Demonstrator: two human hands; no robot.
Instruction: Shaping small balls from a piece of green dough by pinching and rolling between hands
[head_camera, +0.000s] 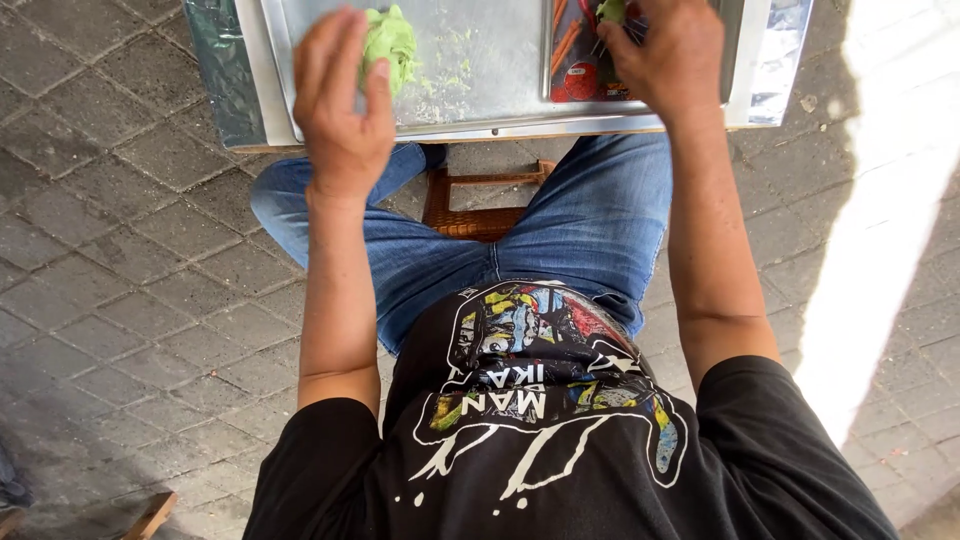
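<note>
Pale green lump (390, 40), silvery metal tray (500, 70), blue jeans (590, 220), black shirt with multicoloured print (540, 400), grey paving (120, 260)

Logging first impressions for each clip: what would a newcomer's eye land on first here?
The left hand at top left grips a pale green lump over a metal tray. At top right the right hand pinches a smaller green piece beside orange sticks. Below, blue jeans and a wicker stool fill the centre.
</note>
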